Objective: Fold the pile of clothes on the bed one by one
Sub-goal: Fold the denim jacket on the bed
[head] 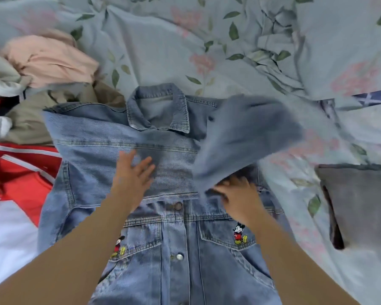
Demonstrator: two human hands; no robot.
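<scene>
The right hand (238, 192) grasps the raised, blurred blue denim sleeve (246, 137). The left hand (134, 172) lies flat, fingers straight, on the folded denim sleeve (174, 177) across the light-blue denim jacket (185, 260). The jacket lies front-up at the near edge of the floral bedsheet (163, 40). A mixed clothes pile (48, 62) occupies the left edge; a folded grey garment (361, 201) occupies the right edge.
</scene>
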